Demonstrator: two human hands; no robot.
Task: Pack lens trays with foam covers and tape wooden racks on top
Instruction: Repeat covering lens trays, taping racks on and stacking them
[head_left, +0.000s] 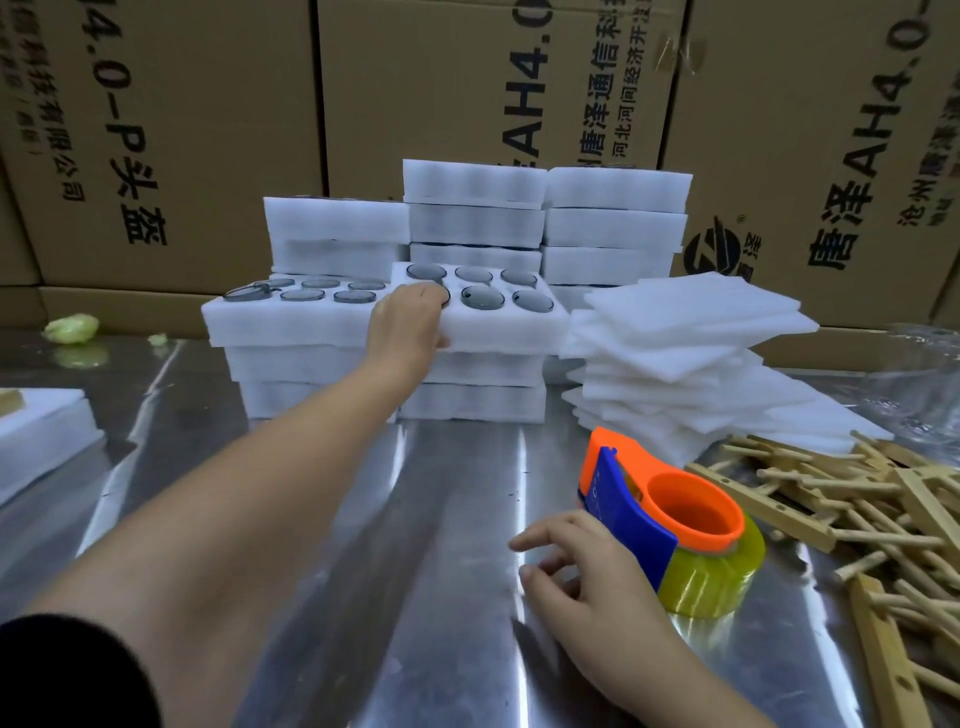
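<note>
The left hand grips the near edge of one lens tray holding six lenses, beyond the tape dispenser. The right hand lies slack and empty just left of the dispenser. Behind the dispenser is one stack of foam covers, and to its right a heap of wooden racks.

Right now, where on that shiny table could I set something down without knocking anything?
The widest bare table lies in front of the tray stacks, between the left forearm and the tape dispenser. Another strip sits left of those stacks, beside the foam pile at the edge. The right side is crowded: foam covers, wooden racks.
</note>
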